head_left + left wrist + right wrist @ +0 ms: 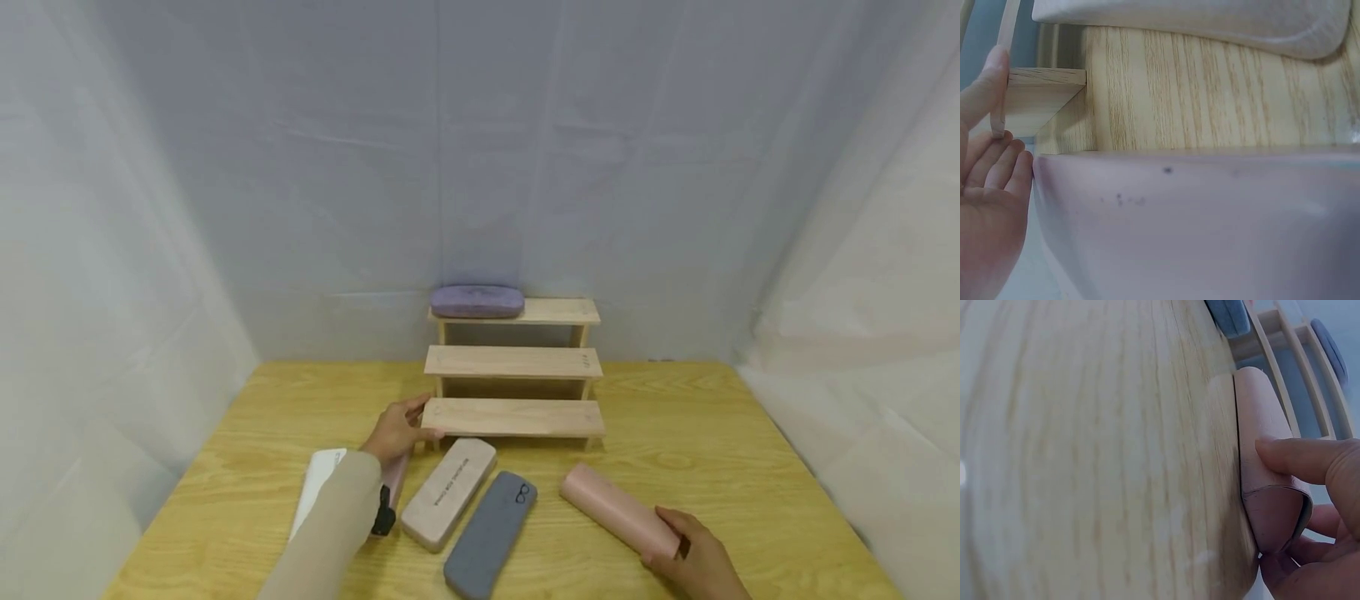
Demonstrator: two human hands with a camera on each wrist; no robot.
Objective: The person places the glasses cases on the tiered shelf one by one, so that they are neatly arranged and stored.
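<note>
Here, the surface (675,442) carries a rack (513,361). A pink case (617,508) lies to its front right, beige (450,492) and blue (491,533) cases before it, a purple case (477,302) atop its left side. The left grip (396,433) pinches the rack's lowest step; the right grip (701,560) is closed about the pink case's near end.

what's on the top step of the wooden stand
A purple case lies on the left part of the top step; the surface directly beneath it is covered and unseen.
</note>
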